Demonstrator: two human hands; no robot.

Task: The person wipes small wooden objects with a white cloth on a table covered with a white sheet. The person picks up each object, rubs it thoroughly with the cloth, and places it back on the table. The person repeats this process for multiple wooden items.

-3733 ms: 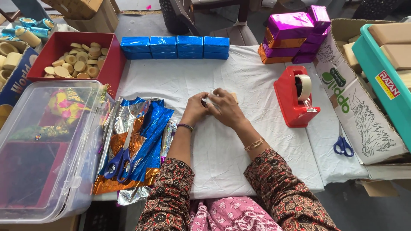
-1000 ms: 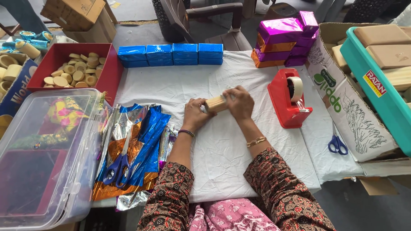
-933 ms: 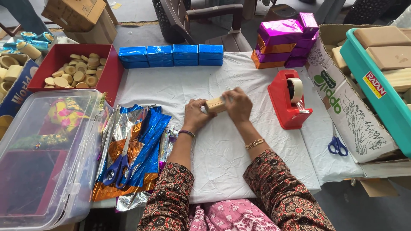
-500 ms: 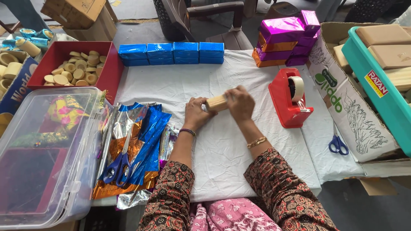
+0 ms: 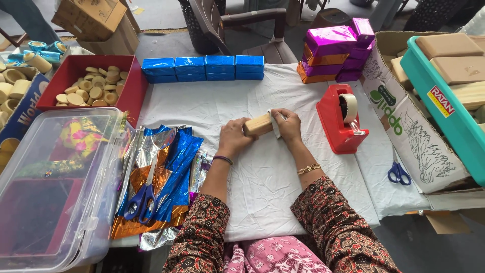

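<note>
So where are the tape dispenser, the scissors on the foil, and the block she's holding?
Tape dispenser [image 5: 337, 124]: head view, red body.
Scissors [image 5: 137, 198]: head view, blue handles.
Block [image 5: 257, 124]: head view, bare middle.

Red tape dispenser [image 5: 339, 121], blue scissors [image 5: 399, 173], blue wrapped blocks [image 5: 203, 67], tray of perhaps wooden discs [image 5: 91, 92].

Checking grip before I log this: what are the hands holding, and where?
A tan rectangular block, held over the white cloth: left hand on its left end, right hand on its right end.
</note>
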